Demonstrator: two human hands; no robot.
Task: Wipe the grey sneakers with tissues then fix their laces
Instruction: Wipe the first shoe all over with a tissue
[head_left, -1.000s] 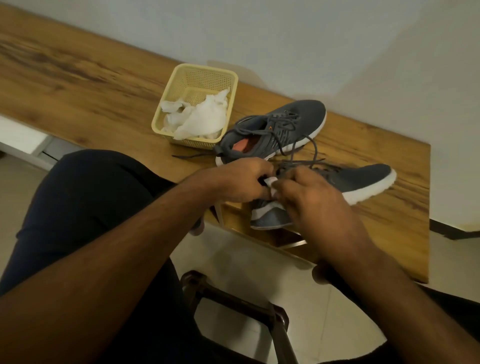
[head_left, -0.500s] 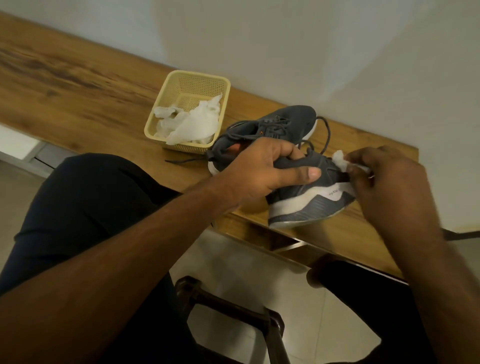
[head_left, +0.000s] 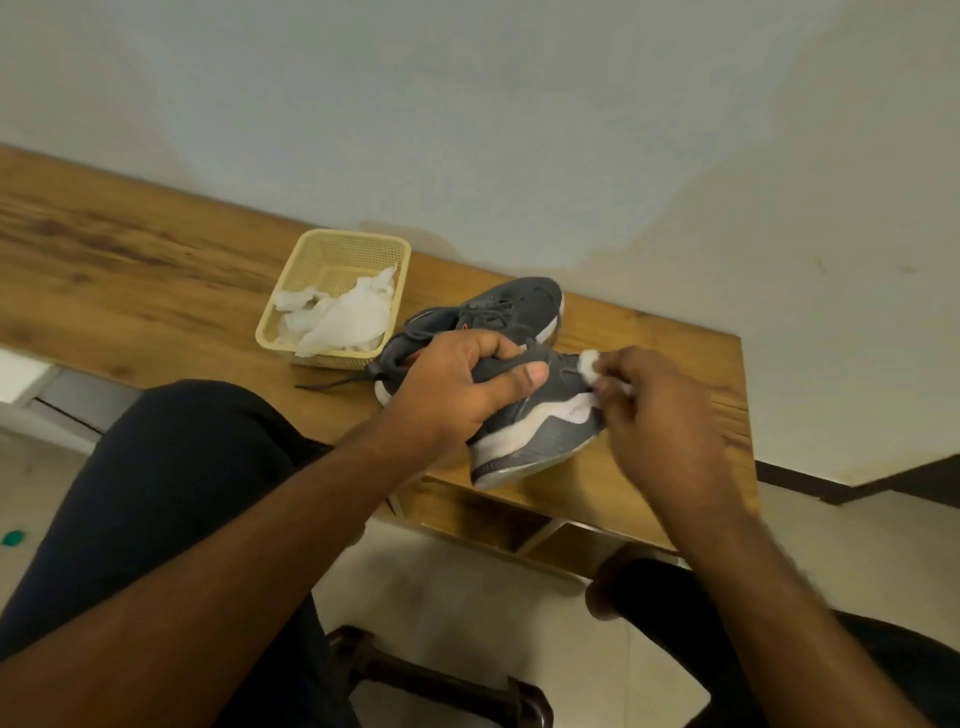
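My left hand (head_left: 457, 384) grips a grey sneaker (head_left: 540, 431) by its upper and tips it on its side, so the white and grey sole faces me near the table's front edge. My right hand (head_left: 654, 410) pinches a small white tissue (head_left: 589, 361) against that sneaker's side. The second grey sneaker (head_left: 514, 306) lies flat on the table just behind, with loose laces trailing to the left.
A yellow plastic basket (head_left: 337, 249) holding crumpled white tissues (head_left: 348, 317) stands left of the sneakers on the wooden table (head_left: 130, 270). A white wall runs behind. My legs and a dark chair frame (head_left: 441, 680) are below the table edge.
A second ago both hands met at the near sneaker's heel. My left hand has since lifted and tipped the sneaker onto its side, and my right hand moved the tissue to its right end.
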